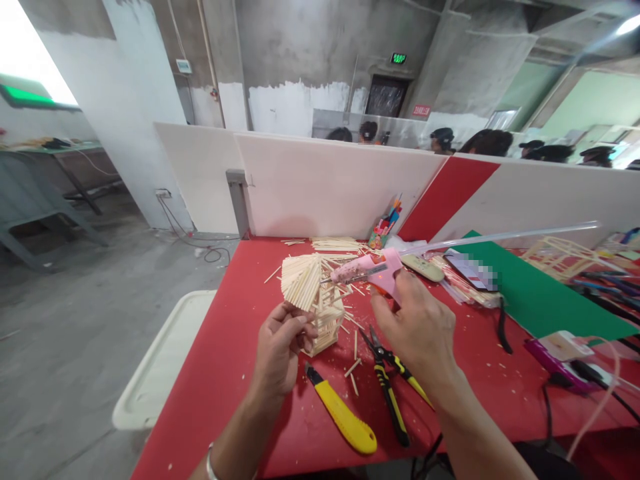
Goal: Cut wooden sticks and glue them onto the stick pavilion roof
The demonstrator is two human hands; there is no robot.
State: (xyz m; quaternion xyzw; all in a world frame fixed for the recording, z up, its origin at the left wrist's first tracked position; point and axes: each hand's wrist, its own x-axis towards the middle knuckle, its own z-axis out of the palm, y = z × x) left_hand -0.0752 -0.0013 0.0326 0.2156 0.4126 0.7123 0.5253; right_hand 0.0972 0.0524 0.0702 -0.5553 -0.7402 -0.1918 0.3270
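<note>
So the little wooden stick house (327, 327) sits toward the far left of the red table (215, 393), slatted roof panel (301, 280) tilted up top. Left hand (283, 347) has thumb and fingers pinched together on the near left edge of it, right under the roof. Right hand (423, 323) is wrapped around a pink glue gun (360, 269) — nozzle aimed left, just by the roof's right edge, though I can't tell if it's actually touching. A long clear glue stick (510, 235) pokes out the back, off to the right.

Near side of the house there's a yellow utility knife (345, 415), then black-and-yellow pliers (387, 380) to its right with the jaws spread. Loose sticks (335, 245) are piled along the far edge, by a cup of pens (380, 237). Over on the right — a phone (473, 270), a green board (555, 293) and a purple-and-white power strip (565, 363).
</note>
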